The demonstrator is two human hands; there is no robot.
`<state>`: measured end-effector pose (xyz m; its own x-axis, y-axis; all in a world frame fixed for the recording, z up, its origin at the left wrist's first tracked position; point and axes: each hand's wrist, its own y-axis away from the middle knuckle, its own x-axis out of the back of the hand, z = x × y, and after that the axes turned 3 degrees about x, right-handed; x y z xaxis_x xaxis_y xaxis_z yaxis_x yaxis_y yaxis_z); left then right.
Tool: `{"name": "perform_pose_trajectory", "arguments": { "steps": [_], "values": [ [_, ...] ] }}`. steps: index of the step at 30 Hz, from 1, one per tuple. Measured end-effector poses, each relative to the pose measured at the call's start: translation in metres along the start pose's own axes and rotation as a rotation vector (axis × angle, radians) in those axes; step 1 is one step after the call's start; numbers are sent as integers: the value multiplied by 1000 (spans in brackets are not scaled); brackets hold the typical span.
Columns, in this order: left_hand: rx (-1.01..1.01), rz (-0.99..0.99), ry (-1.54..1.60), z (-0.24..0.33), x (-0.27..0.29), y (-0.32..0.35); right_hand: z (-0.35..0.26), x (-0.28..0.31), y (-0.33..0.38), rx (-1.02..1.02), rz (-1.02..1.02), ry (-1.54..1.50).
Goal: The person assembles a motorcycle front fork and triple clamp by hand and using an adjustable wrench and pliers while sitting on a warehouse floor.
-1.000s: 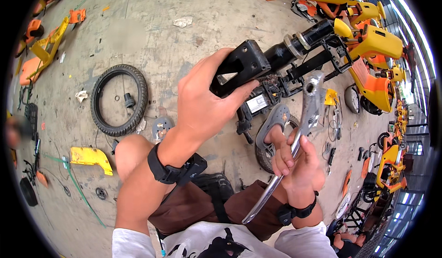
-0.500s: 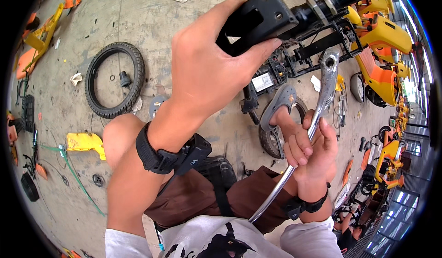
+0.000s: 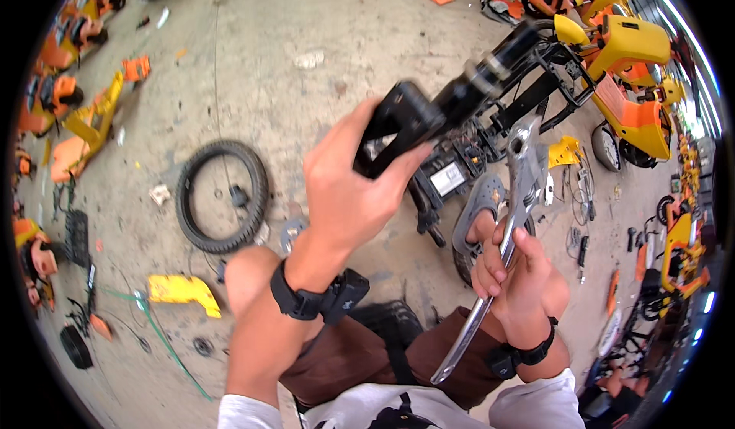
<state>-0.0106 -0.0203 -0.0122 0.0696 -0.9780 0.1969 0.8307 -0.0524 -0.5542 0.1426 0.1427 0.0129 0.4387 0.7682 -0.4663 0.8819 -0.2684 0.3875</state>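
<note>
My left hand (image 3: 348,188) is closed around the open-sided black metal bracket (image 3: 417,111), with thumb and fingers on opposite sides. From the bracket a black tube (image 3: 517,42) runs up to the right, with pale metal rings around it; the part is smeared by motion. In my right hand (image 3: 517,280) is a long silver wrench (image 3: 463,341), gripped by its shaft. Its broad head, with a round hole, points up, just right of a black scooter frame (image 3: 452,178). The wrench head and the bracket are apart.
A loose tyre (image 3: 184,199) lies on the concrete floor at left, near a yellow bent panel (image 3: 184,293) and a green cord (image 3: 164,345). Yellow and orange scooters (image 3: 632,46) stand at right; others line the left. Cables and tools (image 3: 583,257) lie right of my right hand.
The view has shifted, so the floor things sit lower and further right. My left hand with the bracket is lower in the picture. Both hands keep their grips.
</note>
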Motion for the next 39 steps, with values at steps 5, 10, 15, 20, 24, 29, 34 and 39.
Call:
{"name": "perform_pose_trajectory", "arguments": {
  "steps": [5,10,15,20,24,29,34,39],
  "values": [
    [66,12,3,3,-3,1,-14,18,12,66,-85,-145],
    [150,-12,-31,6,-6,0,-81,48,59,493,-174,-364],
    [232,-60,54,-7,-3,5,-185,134,147,710,-211,-86],
    [191,-27,42,-12,-6,9,-127,233,203,587,896,342],
    [124,-36,-25,-8,-13,7,4,353,216,184,1236,627],
    [43,-18,-205,-7,-13,10,187,449,202,-172,1269,793],
    [-2,-23,-192,-14,-10,12,218,451,171,-412,1229,1092],
    [22,15,-265,-28,0,9,219,478,135,-424,1188,918]
  ]
}}
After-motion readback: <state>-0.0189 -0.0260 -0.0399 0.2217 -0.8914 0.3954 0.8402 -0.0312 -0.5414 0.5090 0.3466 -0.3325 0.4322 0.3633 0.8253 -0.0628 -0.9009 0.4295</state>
